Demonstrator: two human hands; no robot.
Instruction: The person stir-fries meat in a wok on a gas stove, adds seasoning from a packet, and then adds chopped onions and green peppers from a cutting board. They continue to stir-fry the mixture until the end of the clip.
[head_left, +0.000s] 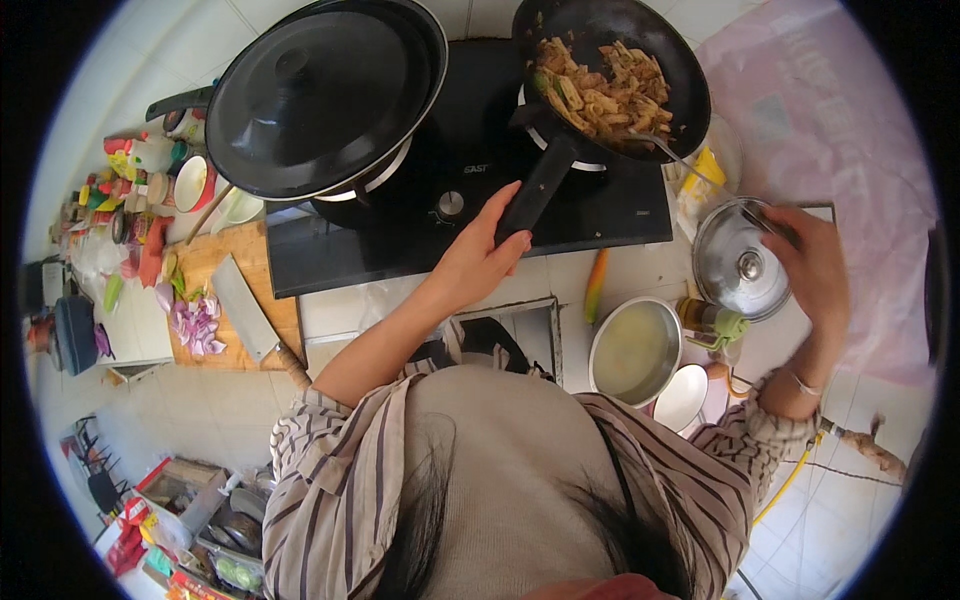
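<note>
My left hand (487, 247) is closed around the black handle of a frying pan (686, 82), which sits over the right burner of a black gas hob (525, 217). My right hand (806, 259) grips the end of a metal spatula (686, 161); its far end rests in browned strips of food (600, 90) in the pan. A large wok with a black domed lid (330, 97) covers the left burner. Below my right hand lies a glass lid with a metal knob (739, 259).
Left of the hob, a cleaver (244, 307) and chopped red onion (196, 326) lie on a wooden cutting board (281, 322). A metal bowl of cloudy liquid (636, 349), an oil bottle (724, 326) and a white bowl (680, 397) stand at the right. Seasoning jars crowd the left wall.
</note>
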